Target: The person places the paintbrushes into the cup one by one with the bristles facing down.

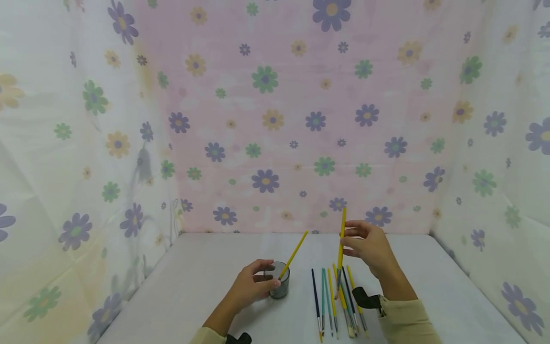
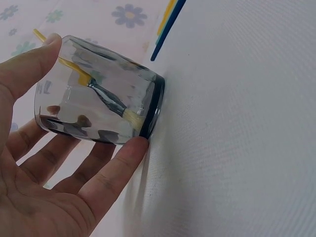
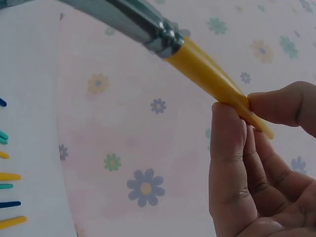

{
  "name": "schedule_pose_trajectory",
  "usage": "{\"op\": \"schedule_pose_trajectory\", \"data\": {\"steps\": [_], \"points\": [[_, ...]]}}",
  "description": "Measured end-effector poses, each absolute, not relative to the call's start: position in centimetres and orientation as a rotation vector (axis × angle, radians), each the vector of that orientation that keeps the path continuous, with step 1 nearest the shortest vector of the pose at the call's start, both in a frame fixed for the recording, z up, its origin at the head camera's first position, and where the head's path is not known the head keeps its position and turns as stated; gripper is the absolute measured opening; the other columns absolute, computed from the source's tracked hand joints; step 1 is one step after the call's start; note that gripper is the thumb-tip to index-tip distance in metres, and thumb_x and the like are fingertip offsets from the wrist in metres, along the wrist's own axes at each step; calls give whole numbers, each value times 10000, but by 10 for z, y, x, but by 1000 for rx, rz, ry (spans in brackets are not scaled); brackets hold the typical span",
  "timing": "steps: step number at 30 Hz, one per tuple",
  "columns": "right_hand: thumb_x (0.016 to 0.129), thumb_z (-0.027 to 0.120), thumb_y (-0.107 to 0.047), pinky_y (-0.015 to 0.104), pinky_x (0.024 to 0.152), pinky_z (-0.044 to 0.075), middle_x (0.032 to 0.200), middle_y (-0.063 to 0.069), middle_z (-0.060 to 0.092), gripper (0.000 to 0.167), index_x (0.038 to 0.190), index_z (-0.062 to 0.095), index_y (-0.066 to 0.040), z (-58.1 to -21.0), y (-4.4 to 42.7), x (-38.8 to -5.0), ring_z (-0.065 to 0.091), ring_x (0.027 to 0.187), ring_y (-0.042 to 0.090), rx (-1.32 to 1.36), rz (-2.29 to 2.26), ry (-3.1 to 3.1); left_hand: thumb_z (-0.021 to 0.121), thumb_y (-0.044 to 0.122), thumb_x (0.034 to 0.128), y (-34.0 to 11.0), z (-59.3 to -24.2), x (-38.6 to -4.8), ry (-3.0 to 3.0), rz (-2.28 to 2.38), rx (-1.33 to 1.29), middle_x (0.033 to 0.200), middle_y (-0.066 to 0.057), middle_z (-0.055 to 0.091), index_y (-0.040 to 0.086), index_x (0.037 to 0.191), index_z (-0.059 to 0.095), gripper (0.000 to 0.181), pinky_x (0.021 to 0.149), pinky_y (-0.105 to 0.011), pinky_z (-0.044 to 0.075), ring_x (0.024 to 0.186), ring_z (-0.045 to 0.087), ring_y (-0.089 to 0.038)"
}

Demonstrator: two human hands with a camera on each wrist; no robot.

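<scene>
A clear grey-tinted glass (image 1: 281, 289) stands on the white table, and my left hand (image 1: 253, 283) holds it, thumb on one side and fingers round the other. Inside the glass leans a yellow paintbrush (image 1: 294, 254), its pale bristles (image 2: 133, 120) down at the base in the left wrist view. Above the table my right hand (image 1: 368, 247) pinches a second yellow paintbrush (image 1: 342, 239) by its handle, bristles pointing down. In the right wrist view the thumb and fingertips meet on its yellow handle (image 3: 207, 74), just past the metal ferrule (image 3: 143, 24).
Several paintbrushes (image 1: 323, 296) with yellow, teal and dark blue handles lie side by side on the table, right of the glass, below my right hand. Flower-patterned cloth (image 1: 266, 143) encloses the table (image 1: 206, 253) at the back and both sides.
</scene>
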State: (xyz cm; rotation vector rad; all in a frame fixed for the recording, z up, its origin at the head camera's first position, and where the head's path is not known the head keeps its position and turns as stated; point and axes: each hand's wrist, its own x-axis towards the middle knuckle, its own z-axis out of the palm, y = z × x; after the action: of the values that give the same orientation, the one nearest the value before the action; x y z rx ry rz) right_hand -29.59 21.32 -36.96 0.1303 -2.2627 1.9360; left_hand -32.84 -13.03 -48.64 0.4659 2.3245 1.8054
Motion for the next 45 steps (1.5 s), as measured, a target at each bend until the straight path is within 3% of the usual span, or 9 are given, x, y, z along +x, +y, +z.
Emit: {"op": "schedule_pose_trajectory", "data": {"steps": [7,17,24,45], "points": [[943,716,-31,415,815,639,1192,222,624,430,1350,577,-24,-369,200,-296,708,1064,333,150,1942,-2184,860,363,854,-131,-487,-330,2332,1802,465,1489,-148,555,150,1468,547,721,816,-414,640,1301,600,-371],[944,737,-64,376,812,638,1200,209,626,387,1301,588,-47,-373,181,-296,711,1075,303,139,1930,-2075,846,321,876,-131,-487,-329,2340,1803,475,1488,-162,553,172,1447,563,655,817,-422,640,1303,598,-386],[945,750,-82,375,817,637,1193,239,612,318,1219,596,-33,-375,168,-293,705,1056,281,188,1963,-2006,852,326,869,-129,-482,-325,2332,1798,442,1482,-161,554,118,1476,537,714,827,-437,638,1274,613,-349],[938,781,-171,284,852,620,1096,152,690,274,1147,657,-45,-390,145,-294,733,1021,245,291,1861,-2035,860,340,858,-131,-486,-329,2318,1817,456,1481,-145,554,128,1466,543,718,817,-428,640,1268,616,-347]]}}
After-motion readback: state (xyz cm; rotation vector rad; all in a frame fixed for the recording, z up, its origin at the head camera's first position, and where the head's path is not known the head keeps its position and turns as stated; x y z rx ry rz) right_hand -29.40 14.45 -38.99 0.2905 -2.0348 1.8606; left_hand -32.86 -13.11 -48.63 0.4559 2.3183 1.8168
